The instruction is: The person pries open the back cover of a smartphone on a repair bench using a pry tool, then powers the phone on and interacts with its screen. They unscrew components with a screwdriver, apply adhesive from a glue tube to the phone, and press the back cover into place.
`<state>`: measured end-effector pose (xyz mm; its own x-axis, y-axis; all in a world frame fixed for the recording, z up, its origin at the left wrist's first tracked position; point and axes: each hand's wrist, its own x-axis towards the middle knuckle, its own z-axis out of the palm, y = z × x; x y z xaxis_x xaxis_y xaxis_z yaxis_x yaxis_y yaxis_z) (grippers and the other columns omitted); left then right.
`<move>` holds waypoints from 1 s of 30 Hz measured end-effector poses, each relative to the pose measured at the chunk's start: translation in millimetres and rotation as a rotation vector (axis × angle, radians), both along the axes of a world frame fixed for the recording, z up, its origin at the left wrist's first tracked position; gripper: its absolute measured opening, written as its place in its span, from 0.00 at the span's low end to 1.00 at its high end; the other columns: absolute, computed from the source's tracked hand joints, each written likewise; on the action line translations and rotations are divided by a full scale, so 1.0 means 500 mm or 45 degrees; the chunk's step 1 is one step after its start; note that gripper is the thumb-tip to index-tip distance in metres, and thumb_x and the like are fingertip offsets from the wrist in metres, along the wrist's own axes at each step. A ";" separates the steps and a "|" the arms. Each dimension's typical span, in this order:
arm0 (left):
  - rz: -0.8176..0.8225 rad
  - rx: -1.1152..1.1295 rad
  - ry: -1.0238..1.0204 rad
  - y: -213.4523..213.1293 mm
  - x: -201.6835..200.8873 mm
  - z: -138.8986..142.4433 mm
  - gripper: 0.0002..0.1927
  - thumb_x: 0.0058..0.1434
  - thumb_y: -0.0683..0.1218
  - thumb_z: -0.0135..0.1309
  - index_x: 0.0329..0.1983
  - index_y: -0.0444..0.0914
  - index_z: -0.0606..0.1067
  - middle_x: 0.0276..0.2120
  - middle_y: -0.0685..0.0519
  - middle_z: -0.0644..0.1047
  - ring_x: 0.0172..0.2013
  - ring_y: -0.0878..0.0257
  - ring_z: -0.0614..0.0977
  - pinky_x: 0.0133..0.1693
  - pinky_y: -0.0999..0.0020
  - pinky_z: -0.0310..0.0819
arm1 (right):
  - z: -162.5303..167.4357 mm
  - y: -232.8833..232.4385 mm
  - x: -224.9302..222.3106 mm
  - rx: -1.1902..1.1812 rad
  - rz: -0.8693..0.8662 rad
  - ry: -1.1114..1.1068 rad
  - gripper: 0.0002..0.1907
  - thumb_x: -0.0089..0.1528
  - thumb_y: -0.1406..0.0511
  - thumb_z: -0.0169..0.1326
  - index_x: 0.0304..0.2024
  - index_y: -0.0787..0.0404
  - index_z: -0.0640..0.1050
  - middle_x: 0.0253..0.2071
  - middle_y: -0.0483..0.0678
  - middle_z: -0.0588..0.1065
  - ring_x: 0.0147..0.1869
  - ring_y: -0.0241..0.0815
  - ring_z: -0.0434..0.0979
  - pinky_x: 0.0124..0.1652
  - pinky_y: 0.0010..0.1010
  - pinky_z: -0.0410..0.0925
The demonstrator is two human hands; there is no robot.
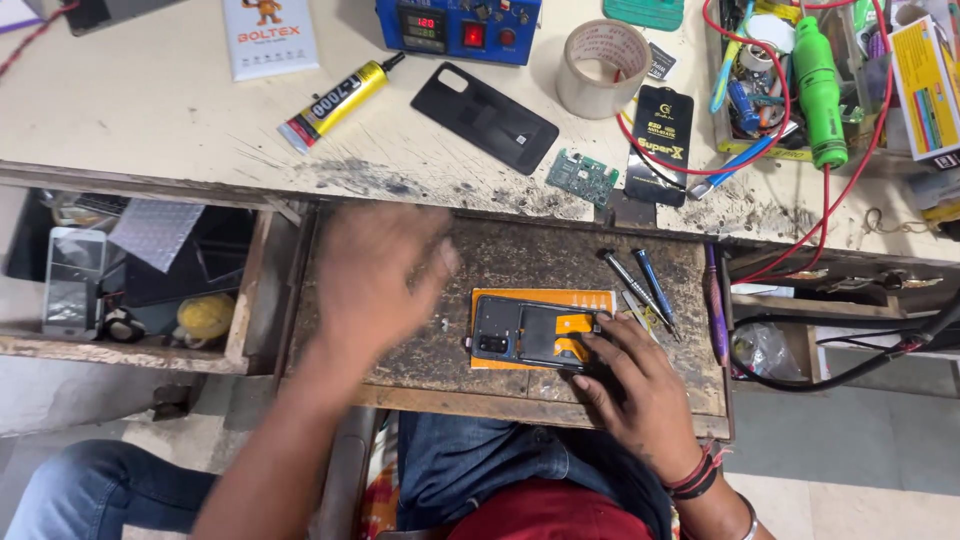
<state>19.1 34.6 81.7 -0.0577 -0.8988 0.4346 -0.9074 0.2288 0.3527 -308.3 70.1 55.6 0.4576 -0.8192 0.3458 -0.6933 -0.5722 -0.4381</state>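
Observation:
An opened black phone lies face down on an orange mat on a worn pull-out board. My right hand rests on the phone's right end, fingers pressing its edge and holding it still. My left hand hovers blurred over the left part of the board, fingers loosely spread, with nothing visible in it. A black phone back cover and a small green circuit board lie on the bench above.
Two screwdrivers and a purple pen tool lie right of the mat. A yellow glue tube, tape roll, blue power unit, green tool and red wires crowd the bench. An open drawer at left holds a phone.

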 end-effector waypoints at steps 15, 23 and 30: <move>0.467 -0.157 -0.065 -0.171 0.106 0.044 0.21 0.63 0.45 0.62 0.58 0.36 0.76 0.49 0.47 0.76 0.52 0.50 0.73 0.54 0.52 0.65 | 0.003 0.008 -0.014 -0.025 -0.083 -0.141 0.22 0.56 0.62 0.63 0.52 0.59 0.79 0.60 0.52 0.75 0.66 0.57 0.73 0.59 0.43 0.68; -0.114 0.178 1.334 0.057 -0.073 0.030 0.21 0.63 0.47 0.62 0.54 0.36 0.70 0.43 0.52 0.80 0.44 0.64 0.82 0.46 0.67 0.78 | 0.017 0.031 -0.010 -0.037 -0.108 -0.364 0.23 0.56 0.65 0.64 0.54 0.62 0.78 0.61 0.55 0.75 0.65 0.54 0.76 0.60 0.40 0.69; -0.404 0.516 1.828 0.183 -0.251 -0.055 0.23 0.63 0.46 0.64 0.56 0.35 0.69 0.44 0.50 0.80 0.44 0.67 0.81 0.47 0.70 0.78 | -0.072 0.088 0.008 -0.010 0.116 -0.627 0.27 0.56 0.68 0.66 0.58 0.63 0.76 0.56 0.56 0.79 0.58 0.50 0.83 0.56 0.35 0.73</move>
<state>-106.6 126.2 54.2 -0.0225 -0.9994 0.0244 0.3128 0.0161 0.9497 -304.5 114.2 19.5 0.3081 -0.7800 0.5448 -0.3521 -0.6254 -0.6963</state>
